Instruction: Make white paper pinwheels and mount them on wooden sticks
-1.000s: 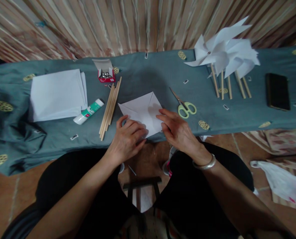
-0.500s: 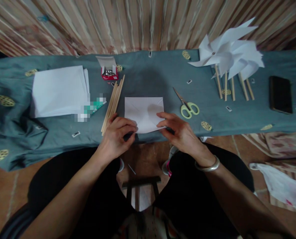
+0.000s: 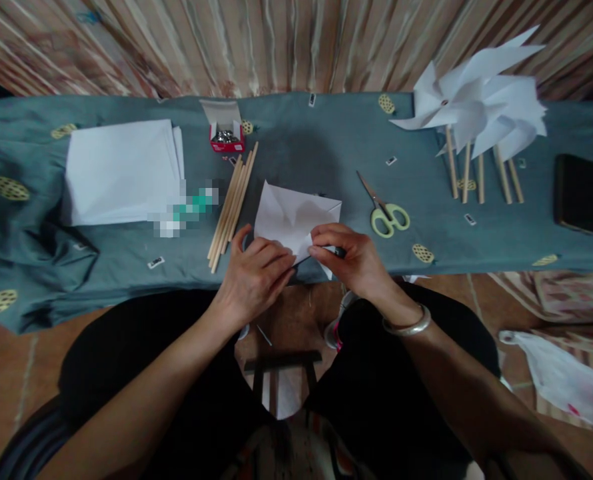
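Observation:
A square of white paper (image 3: 291, 213) with a slit toward its upper right corner lies turned at a slight angle near the table's front edge. At its lower edge my left hand (image 3: 256, 273) has closed fingers resting on the paper and holding it. My right hand (image 3: 349, 259) pinches a lifted flap on the lower right side between thumb and fingers. A small dark patch shows between those fingers, too unclear to name. Left of the paper is a bundle of wooden sticks (image 3: 234, 207). Scissors (image 3: 389, 220) with light green handles lie to its right.
A stack of white paper (image 3: 121, 173) lies at left, beside a partly blurred green and white item (image 3: 191, 208). Behind the sticks stands an open red box (image 3: 227, 139) of small metal pieces. Several paper pinwheels (image 3: 476, 100) and a dark phone (image 3: 578, 193) lie at right.
The paper has turned slightly. My right hand has gone from resting on its right edge to pinching a flap, and my left hand has shifted right. The whole view has moved a little.

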The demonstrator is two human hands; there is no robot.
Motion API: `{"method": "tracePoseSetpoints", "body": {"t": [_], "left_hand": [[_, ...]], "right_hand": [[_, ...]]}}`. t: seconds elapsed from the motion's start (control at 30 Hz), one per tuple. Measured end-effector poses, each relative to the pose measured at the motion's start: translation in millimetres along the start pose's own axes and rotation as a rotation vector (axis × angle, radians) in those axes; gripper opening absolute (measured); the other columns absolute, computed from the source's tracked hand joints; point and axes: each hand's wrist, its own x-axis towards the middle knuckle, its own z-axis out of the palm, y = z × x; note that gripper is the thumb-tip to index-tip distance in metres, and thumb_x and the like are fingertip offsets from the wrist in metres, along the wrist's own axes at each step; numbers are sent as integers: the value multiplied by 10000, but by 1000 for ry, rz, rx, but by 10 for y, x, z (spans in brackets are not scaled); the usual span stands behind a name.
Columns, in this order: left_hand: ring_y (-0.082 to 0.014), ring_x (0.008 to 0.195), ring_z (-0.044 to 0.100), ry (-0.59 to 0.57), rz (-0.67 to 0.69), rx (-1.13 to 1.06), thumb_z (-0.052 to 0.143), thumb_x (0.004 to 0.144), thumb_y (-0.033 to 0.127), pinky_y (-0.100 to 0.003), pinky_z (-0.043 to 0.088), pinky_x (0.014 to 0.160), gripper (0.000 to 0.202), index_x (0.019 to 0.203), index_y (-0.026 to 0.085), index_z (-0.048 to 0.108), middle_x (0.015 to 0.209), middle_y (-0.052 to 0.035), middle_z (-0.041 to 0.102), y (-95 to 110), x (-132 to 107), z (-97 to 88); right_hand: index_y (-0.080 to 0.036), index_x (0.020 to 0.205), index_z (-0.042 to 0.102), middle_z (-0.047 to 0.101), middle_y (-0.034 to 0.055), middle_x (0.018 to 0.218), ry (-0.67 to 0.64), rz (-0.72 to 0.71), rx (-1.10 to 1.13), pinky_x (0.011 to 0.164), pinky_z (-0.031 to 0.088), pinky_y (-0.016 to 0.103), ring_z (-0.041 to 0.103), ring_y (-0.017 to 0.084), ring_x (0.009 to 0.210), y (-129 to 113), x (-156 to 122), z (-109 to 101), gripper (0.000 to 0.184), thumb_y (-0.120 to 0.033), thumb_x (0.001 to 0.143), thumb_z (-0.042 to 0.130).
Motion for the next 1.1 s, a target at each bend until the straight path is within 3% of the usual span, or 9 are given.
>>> {"method": "tracePoseSetpoints", "body": {"t": [0.17, 0.4, 0.67, 1.1], "left_hand": [[-201, 907, 618, 3, -27, 21, 536, 905, 238, -532, 325, 1078, 276, 1167, 237, 623, 945, -32, 705, 23, -15, -8], [-195, 911, 621, 14, 14, -10, 537, 908, 214, -548, 308, 1078, 209, 1069, 255, 665, 972, -14, 704, 12, -30, 11], [-189, 915, 623, 13, 57, 46, 536, 912, 202, -549, 308, 1084, 201, 1078, 245, 640, 968, -5, 700, 8, -41, 7], [-188, 888, 616, -13, 36, 82, 515, 924, 243, -544, 325, 1068, 185, 1045, 252, 655, 932, -1, 698, 11, -14, -14]], "right_hand": [[-226, 755, 674, 706, 57, 993, 51, 5, -174, 866, 518, 381, 653, 210, 943, -59, 24, 73, 76, -203, 821, 645], [-221, 779, 646, 701, 63, 1002, 63, -5, -255, 869, 505, 400, 636, 229, 955, -85, 33, 91, 38, -193, 804, 653], [-221, 811, 636, 694, 62, 1012, 57, -14, -254, 872, 503, 400, 630, 227, 961, -77, 23, 93, 41, -194, 803, 666], [-228, 855, 665, 680, 59, 1044, 28, -31, -301, 903, 483, 398, 611, 232, 991, -95, 13, 98, 46, -196, 834, 639]]}}
